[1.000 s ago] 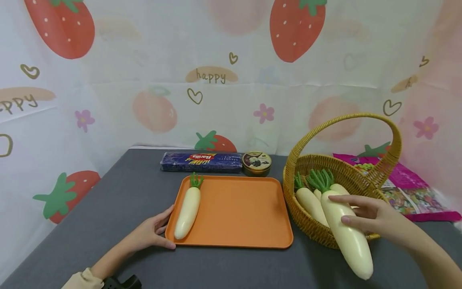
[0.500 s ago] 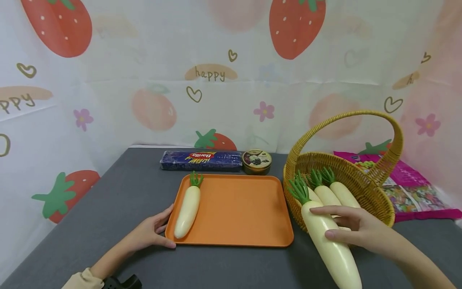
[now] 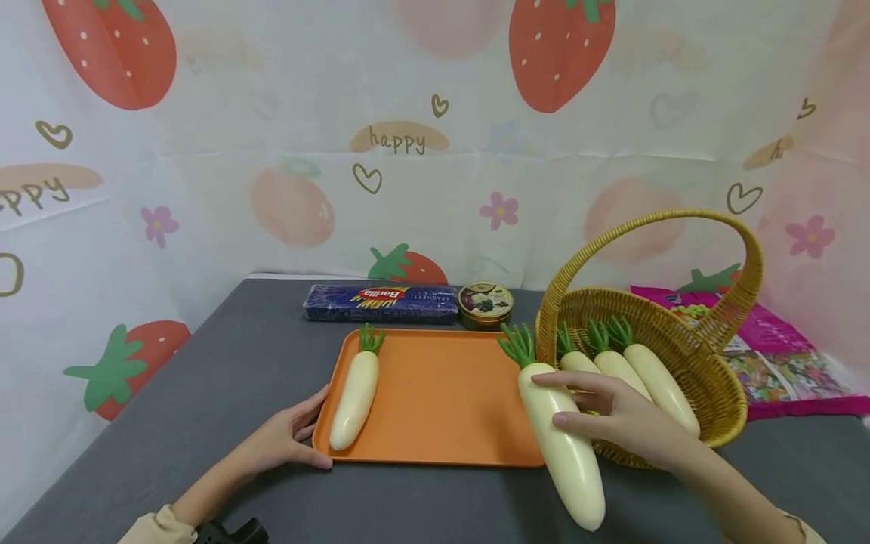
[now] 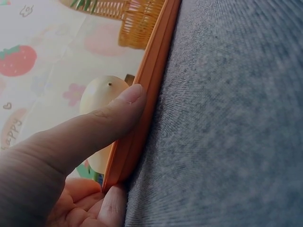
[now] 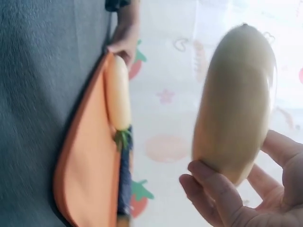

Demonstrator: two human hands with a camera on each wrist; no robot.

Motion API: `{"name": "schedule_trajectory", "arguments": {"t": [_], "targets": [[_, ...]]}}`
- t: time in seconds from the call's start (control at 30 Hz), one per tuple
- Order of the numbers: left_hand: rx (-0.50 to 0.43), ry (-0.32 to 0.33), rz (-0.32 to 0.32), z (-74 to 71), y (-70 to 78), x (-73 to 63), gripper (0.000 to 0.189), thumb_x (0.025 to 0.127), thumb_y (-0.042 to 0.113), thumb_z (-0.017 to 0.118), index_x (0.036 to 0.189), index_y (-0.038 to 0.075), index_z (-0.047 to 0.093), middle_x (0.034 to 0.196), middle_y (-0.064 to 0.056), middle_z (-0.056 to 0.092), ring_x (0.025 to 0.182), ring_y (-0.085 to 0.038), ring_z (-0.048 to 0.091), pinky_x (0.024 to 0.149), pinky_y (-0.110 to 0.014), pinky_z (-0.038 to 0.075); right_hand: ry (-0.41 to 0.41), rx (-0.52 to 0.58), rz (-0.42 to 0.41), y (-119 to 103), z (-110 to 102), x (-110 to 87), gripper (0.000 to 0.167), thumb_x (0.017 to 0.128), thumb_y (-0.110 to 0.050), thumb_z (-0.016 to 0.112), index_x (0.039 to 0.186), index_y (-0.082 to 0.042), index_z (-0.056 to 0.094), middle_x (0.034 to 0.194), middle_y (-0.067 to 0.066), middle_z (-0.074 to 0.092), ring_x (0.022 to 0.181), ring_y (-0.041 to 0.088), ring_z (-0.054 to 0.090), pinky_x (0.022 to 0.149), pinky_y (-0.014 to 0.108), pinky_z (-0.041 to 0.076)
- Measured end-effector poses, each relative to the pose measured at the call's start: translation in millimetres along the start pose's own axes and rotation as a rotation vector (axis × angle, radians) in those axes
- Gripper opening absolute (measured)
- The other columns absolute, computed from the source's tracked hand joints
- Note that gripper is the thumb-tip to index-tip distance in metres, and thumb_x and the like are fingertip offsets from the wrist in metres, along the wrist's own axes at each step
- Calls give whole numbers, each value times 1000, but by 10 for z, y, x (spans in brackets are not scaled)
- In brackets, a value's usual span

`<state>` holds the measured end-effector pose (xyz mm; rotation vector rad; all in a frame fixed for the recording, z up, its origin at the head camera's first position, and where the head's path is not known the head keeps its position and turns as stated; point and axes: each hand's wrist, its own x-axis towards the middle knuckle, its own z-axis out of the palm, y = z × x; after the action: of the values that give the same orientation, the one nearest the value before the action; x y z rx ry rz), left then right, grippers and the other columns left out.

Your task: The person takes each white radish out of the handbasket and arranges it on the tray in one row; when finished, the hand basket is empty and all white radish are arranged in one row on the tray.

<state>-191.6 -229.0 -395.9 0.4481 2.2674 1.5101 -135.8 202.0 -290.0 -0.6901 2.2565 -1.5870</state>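
Observation:
My right hand (image 3: 621, 415) grips a white radish (image 3: 567, 468) with green leaf stubs, thumb on one side and fingers on the other. The radish slants over the right edge of the orange tray (image 3: 442, 400), raised in the right wrist view. With thumb and fingers, my left hand (image 3: 285, 438) holds the tray's near left corner; in the left wrist view its thumb (image 4: 130, 97) presses on the rim. Another white radish (image 3: 355, 400) lies along the tray's left side. Three more radishes (image 3: 662, 385) lean in the wicker basket (image 3: 730, 427), partly hidden behind my right hand.
Behind the tray lie a blue spaghetti pack (image 3: 381, 304) and a round tin (image 3: 485, 305). A pink printed bag (image 3: 782, 370) lies behind the basket, whose tall handle (image 3: 652, 219) arches up. A strawberry-print cloth (image 3: 435, 211) hangs at the table's back.
My right hand has carried the radish leftward from over the basket to the tray's right edge, uncovering the other radishes in the basket. My left hand stays at the tray's corner.

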Motion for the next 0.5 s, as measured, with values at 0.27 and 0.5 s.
{"name": "schedule_trajectory", "arguments": {"t": [0.27, 0.5], "targets": [[-16, -33, 7, 6, 23, 27, 106, 67, 16, 80, 141, -4, 7, 144, -23, 4, 130, -31, 10, 97, -33, 29, 16, 47, 8, 34, 177, 278, 44, 86, -20, 61, 129, -15, 51, 135, 12, 37, 112, 27, 47, 81, 37, 47], [24, -39, 6, -12, 16, 13, 106, 67, 19, 80, 141, -6, 7, 144, -24, 4, 129, -32, 10, 96, -31, 31, 36, 85, -14, 76, 330, 648, 47, 85, -23, 63, 130, -16, 50, 136, 10, 35, 106, 27, 51, 75, 39, 50]]}}
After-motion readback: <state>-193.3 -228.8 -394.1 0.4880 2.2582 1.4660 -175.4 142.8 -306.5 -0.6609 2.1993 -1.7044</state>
